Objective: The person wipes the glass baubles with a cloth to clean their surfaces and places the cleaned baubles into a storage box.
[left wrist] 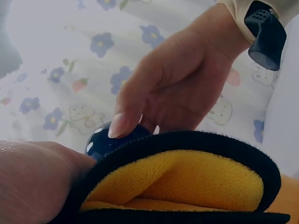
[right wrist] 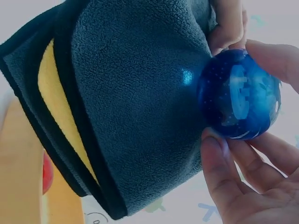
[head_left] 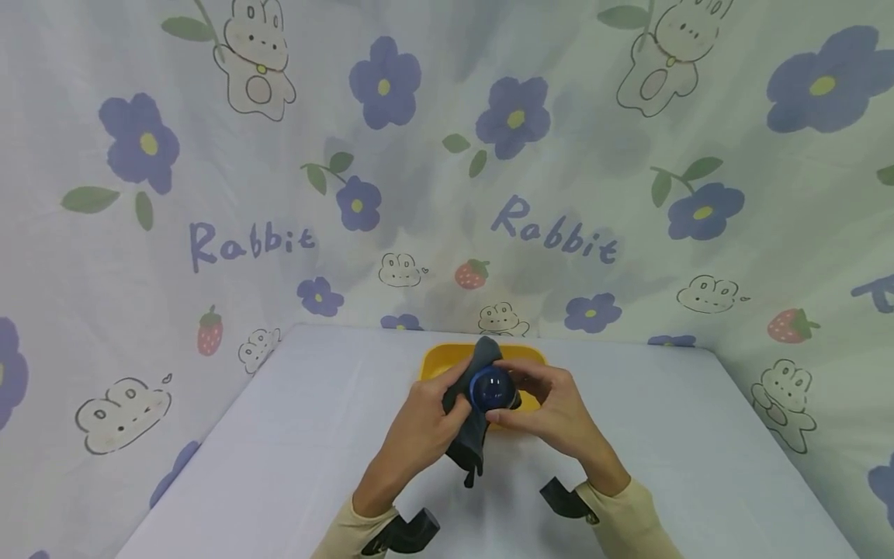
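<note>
A glossy dark-blue ball point(head_left: 493, 388), see-through in the right wrist view, lies between the thumb and fingers of my right hand point(head_left: 559, 407). My left hand point(head_left: 424, 425) grips a folded dark-grey cloth point(head_left: 466, 449) against the ball's left side. Black edging and a yellow inner face show on the cloth point(left wrist: 201, 179) in the left wrist view. There, the right thumb rests on the ball point(left wrist: 105, 142), whose lower part the cloth hides. Some left fingers are hidden by the cloth.
Behind the hands, a yellow tray point(head_left: 434, 359) stands on the white table point(head_left: 314, 404). Part of a red rounded thing point(right wrist: 47, 173) shows beside the tray's wall in the right wrist view. A printed curtain point(head_left: 433, 163) rises along the table's back and sides.
</note>
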Available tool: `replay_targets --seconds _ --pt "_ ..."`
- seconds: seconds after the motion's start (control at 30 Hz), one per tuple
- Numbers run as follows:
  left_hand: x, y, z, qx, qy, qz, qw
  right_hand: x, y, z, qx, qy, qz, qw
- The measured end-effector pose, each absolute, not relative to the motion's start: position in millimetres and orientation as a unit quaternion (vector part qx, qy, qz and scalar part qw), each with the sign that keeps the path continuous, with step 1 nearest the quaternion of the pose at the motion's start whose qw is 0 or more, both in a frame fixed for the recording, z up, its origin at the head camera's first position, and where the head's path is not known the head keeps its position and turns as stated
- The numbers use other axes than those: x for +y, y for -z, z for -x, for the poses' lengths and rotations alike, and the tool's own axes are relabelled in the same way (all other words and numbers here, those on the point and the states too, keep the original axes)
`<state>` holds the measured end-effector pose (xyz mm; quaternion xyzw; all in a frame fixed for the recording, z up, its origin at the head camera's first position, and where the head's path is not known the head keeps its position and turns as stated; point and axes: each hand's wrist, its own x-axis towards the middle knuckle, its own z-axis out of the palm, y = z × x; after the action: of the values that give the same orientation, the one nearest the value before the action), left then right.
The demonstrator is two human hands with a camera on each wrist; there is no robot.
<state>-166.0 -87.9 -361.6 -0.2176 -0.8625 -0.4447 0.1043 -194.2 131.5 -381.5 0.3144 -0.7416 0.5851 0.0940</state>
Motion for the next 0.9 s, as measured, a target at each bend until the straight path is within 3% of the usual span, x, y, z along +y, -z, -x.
replay_targets --seconds 0.6,0.9 --pt "-86.9 359.6 166.1 -0.872 0.438 0.211 0.053 130.4 383.8 198.6 -0.738 -0.597 -0.283 0.136" --pt "-87.2 358.0 164.6 -0.879 0.431 0.197 0.052 132.2 381.6 199.4 -0.733 -0.619 -0.259 0.108"
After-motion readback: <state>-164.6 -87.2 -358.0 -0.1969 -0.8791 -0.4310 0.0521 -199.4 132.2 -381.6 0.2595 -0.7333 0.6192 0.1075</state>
